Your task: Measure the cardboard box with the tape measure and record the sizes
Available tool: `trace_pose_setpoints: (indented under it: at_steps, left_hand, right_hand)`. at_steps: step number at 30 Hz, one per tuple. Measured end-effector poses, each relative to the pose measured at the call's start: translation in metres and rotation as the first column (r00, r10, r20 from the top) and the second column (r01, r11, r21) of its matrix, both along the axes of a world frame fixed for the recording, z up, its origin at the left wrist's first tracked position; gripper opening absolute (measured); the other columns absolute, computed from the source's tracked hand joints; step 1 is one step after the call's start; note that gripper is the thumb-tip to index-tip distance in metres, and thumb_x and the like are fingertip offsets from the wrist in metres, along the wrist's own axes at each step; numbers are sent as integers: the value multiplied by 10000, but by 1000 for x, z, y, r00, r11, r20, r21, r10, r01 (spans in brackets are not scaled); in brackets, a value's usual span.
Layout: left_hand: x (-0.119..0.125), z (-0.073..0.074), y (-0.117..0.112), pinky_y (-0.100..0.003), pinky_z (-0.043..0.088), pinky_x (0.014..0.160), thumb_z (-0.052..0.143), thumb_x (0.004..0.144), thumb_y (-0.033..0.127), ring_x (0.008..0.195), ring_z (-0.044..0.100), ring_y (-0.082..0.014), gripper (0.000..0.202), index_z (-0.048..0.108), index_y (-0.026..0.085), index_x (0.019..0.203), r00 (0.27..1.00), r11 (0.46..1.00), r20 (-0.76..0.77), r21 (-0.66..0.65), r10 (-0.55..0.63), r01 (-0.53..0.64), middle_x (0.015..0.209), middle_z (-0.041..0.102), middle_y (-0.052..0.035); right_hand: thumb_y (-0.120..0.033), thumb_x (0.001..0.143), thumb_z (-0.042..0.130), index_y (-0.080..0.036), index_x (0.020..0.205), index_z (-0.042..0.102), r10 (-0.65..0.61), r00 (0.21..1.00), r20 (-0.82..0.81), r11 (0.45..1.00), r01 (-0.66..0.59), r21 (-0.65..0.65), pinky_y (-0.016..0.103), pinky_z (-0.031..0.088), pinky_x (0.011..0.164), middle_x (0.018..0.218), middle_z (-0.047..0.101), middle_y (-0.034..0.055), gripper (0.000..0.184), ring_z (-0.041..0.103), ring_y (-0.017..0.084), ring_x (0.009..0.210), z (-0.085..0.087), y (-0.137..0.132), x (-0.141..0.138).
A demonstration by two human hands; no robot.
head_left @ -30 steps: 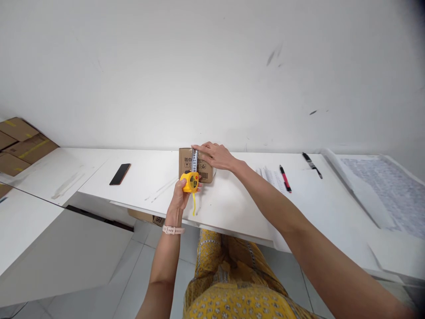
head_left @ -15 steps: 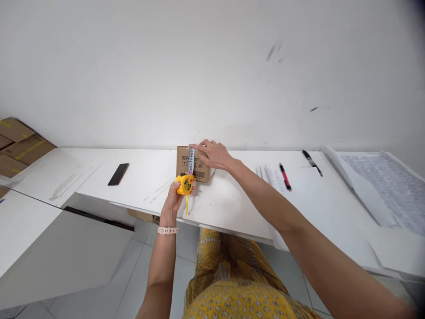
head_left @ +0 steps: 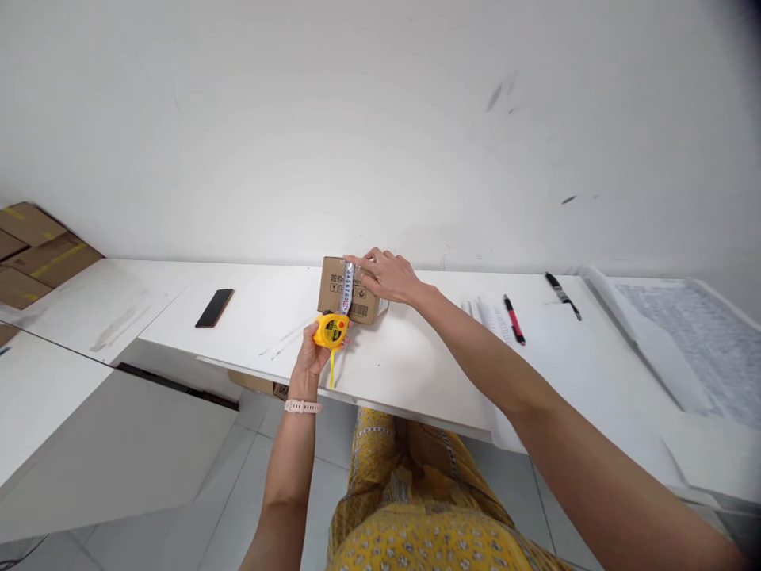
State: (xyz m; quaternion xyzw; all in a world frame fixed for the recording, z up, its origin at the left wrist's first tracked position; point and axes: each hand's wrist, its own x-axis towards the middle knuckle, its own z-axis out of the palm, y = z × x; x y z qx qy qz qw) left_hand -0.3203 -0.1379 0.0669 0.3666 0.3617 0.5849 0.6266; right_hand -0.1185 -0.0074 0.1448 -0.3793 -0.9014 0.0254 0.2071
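A small brown cardboard box (head_left: 334,287) stands on the white table (head_left: 416,357) near the wall. My left hand (head_left: 309,353) grips a yellow tape measure (head_left: 331,330) just in front of the box. Its white blade (head_left: 346,289) runs up the front face of the box. My right hand (head_left: 389,276) rests on the box's top, fingertips pinning the blade's end at the upper edge.
A black phone (head_left: 215,308) lies left of the box. To the right are a red pen (head_left: 514,319), a black pen (head_left: 562,296), printed sheets (head_left: 487,316) and a large paper (head_left: 683,341). Flat cardboard boxes (head_left: 36,254) are stacked at far left.
My left hand has drawn the tape measure a little down and nearer me, so more blade shows on the box. My right hand stays on the box top.
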Motion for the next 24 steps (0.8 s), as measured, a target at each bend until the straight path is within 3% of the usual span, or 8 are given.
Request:
trace_pose_setpoints:
  at_steps: [9, 17, 24]
  left_hand:
    - [-16, -20, -24, -335, 530, 763, 851, 628, 333, 849, 685, -232, 736, 581, 180, 1296, 992, 999, -127, 51, -10, 16, 1134, 693, -102]
    - [-18, -42, -16, -338, 543, 722, 830, 639, 442, 831, 685, -233, 734, 563, 180, 1270, 996, 996, -36, 32, -86, 87, 1143, 668, -110]
    - [-23, -44, -18, -319, 540, 702, 837, 641, 387, 817, 683, -221, 704, 560, 167, 1250, 996, 996, -4, 28, -87, 87, 1129, 673, -113]
  right_hand:
    - [-295, 946, 368, -387, 1497, 374, -22, 998, -56, 1000, 23, 9, 419, 407, 819, 1252, 556, 101, 559, 527, 279, 997, -4, -3, -5]
    - [-298, 951, 362, -374, 1492, 388, -26, 998, -63, 1000, 26, 0, 421, 406, 822, 1252, 552, 110, 546, 520, 281, 998, -3, -7, -5]
    - [-302, 950, 369, -368, 1486, 396, -34, 998, -49, 999, 35, 18, 427, 403, 825, 1249, 559, 112, 541, 520, 290, 998, -2, -13, -9]
